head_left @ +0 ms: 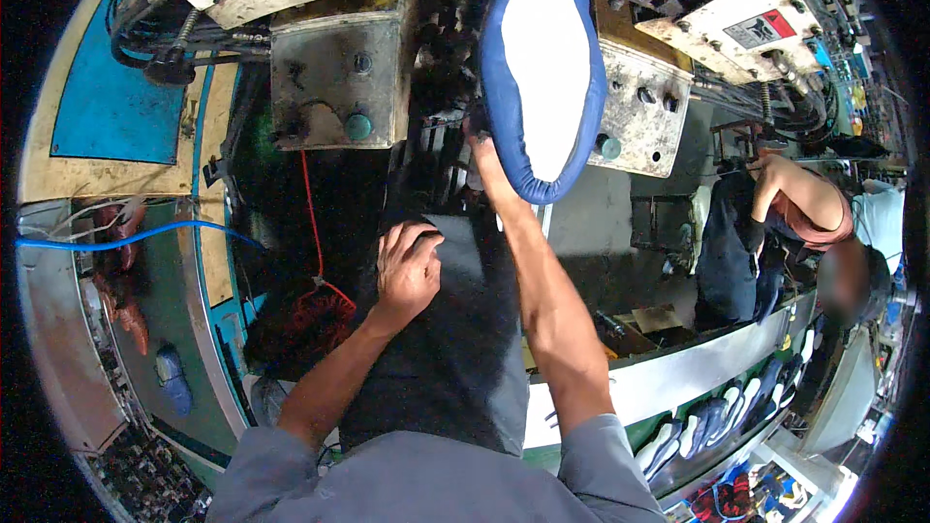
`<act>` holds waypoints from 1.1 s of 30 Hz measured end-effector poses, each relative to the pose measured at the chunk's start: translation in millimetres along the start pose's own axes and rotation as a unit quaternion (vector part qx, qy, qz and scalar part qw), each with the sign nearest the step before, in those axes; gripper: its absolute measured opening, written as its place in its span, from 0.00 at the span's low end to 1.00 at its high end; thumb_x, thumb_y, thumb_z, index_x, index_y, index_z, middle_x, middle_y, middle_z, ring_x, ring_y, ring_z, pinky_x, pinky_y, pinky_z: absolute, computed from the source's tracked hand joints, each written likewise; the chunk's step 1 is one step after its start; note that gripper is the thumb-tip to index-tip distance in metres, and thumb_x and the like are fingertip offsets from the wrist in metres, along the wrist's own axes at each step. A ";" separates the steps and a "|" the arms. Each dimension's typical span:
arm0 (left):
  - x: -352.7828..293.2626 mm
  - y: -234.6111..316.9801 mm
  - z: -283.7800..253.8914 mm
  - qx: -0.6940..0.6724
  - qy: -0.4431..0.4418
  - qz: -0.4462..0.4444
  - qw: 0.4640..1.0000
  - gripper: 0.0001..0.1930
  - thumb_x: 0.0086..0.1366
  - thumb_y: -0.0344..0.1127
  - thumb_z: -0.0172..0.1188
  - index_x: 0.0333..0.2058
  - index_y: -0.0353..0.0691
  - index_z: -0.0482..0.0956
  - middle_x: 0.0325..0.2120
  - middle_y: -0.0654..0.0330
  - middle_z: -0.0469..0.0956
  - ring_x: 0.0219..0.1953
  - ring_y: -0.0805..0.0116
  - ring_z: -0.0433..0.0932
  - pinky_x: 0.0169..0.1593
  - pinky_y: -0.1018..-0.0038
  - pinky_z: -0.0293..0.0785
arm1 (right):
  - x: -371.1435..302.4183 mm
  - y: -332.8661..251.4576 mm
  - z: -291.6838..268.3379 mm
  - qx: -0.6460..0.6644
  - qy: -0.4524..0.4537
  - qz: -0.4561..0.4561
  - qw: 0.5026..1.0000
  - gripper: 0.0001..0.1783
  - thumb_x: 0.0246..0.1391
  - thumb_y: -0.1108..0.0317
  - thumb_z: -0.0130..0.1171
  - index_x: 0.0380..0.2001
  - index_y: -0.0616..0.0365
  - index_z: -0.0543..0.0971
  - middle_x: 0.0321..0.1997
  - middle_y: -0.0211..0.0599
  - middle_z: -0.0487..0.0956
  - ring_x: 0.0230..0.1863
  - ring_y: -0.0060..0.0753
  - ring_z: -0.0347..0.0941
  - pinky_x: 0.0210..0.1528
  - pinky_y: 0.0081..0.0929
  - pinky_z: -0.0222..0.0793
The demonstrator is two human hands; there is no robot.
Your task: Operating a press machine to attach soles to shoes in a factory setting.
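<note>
A blue shoe upper [492, 87] with a white underside [554, 68] hangs at top centre, sole side facing me, its rounded end pointing toward me. My right hand [477, 128] reaches up along the shoe's left edge. Its fingers are dark and blurred there, so their grip is hidden, and the shoe covers part of that forearm. Lower and to the left, my left hand [409, 266] hovers over my dark-clothed lap [441, 349]. Its fingers are loosely bent and apart; nothing shows in them beyond a dark patch by the fingertips.
Two worn metal machine boxes with green buttons, left [334, 82] and right [639, 111], flank the shoe. A red cord [310, 203] hangs at left beside a blue cable [126, 230]. Shoes [717, 416] line a rack at lower right. Another person [799, 199] bends at the right.
</note>
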State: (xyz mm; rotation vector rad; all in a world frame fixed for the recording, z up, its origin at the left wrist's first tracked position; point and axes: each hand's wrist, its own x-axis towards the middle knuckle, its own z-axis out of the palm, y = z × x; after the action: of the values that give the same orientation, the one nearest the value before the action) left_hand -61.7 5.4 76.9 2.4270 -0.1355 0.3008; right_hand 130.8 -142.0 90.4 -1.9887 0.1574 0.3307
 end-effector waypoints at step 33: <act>124.3 26.1 -76.1 -0.166 0.010 -0.015 0.986 0.37 0.69 0.23 0.59 0.76 0.42 0.61 0.65 0.40 0.73 0.61 0.42 0.79 0.66 0.55 0.76 | -63.4 -161.0 -82.1 -0.374 0.249 -0.458 0.767 0.43 0.57 0.66 0.68 0.76 0.56 0.66 0.77 0.64 0.62 0.78 0.70 0.57 0.79 0.59 0.56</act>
State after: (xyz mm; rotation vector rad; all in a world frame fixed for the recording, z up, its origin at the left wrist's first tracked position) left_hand 40.4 32.2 180.9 2.0927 -0.1293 0.2658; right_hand 125.0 -149.7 281.7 -2.6031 -0.7224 -0.9231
